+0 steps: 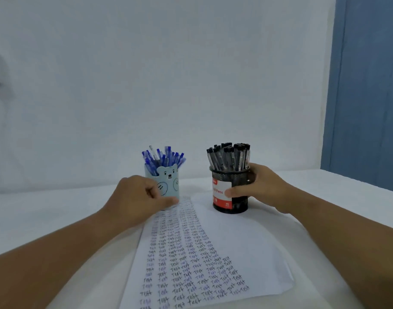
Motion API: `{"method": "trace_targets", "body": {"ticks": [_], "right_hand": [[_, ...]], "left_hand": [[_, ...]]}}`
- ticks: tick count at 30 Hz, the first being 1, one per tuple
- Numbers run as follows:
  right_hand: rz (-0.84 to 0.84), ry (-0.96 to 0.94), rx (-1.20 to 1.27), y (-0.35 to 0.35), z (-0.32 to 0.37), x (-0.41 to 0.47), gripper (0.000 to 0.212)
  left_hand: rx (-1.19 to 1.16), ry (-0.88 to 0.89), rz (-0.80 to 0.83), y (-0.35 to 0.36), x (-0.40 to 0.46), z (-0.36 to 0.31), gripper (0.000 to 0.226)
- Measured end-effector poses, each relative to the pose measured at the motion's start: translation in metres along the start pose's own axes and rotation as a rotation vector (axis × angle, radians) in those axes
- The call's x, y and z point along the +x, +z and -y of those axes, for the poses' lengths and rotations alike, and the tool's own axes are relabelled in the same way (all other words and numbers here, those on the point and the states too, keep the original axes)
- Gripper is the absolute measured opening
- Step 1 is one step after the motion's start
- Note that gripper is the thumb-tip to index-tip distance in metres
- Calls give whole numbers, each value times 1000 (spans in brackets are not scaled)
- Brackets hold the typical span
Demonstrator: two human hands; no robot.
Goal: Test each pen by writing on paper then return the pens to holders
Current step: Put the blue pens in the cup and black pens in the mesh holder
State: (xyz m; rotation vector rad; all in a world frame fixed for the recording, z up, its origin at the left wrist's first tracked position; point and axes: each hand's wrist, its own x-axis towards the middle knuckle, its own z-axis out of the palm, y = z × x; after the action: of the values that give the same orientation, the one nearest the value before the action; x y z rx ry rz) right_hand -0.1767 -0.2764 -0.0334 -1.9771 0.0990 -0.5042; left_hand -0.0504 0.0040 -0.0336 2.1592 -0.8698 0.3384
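Near us the paper (204, 259) lies on the white counter (46, 210), filled with "Test". Our left hand (135, 197) holds the blue bear holder (168, 181) of blue pens (163, 157). Our right hand (264, 188) grips the black mesh holder (238, 181), labelled "Pens", full of black pens (230, 156).

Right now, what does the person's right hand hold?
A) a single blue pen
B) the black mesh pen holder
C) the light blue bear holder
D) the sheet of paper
B: the right hand wraps its thumb and fingers round the black mesh pen holder, which is full of black pens; the left hand is at the bear holder.
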Motion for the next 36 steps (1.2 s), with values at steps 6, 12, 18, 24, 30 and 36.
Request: {"method": "trace_targets", "body": {"ticks": [6,12,18,24,30,36], "right_hand": [[-108,-52,68,39,-3,11,60],[-41,-42,-169,46,-12,19,78],[25,-37,-287,43,-19,19,102],[-41,-59,-398,50,-14,19,99],[-43,-47,-462,52,-18,22,90],[-33,-12,-491,54,-21,26,78]], "left_hand": [[-107,-283,98,10,9,26,82],[-52,-266,200,21,18,27,95],[-125,-276,320,21,27,33,90],[-89,-240,329,25,32,40,96],[51,-192,280,28,31,40,96],[103,-200,258,30,31,39,95]]}}
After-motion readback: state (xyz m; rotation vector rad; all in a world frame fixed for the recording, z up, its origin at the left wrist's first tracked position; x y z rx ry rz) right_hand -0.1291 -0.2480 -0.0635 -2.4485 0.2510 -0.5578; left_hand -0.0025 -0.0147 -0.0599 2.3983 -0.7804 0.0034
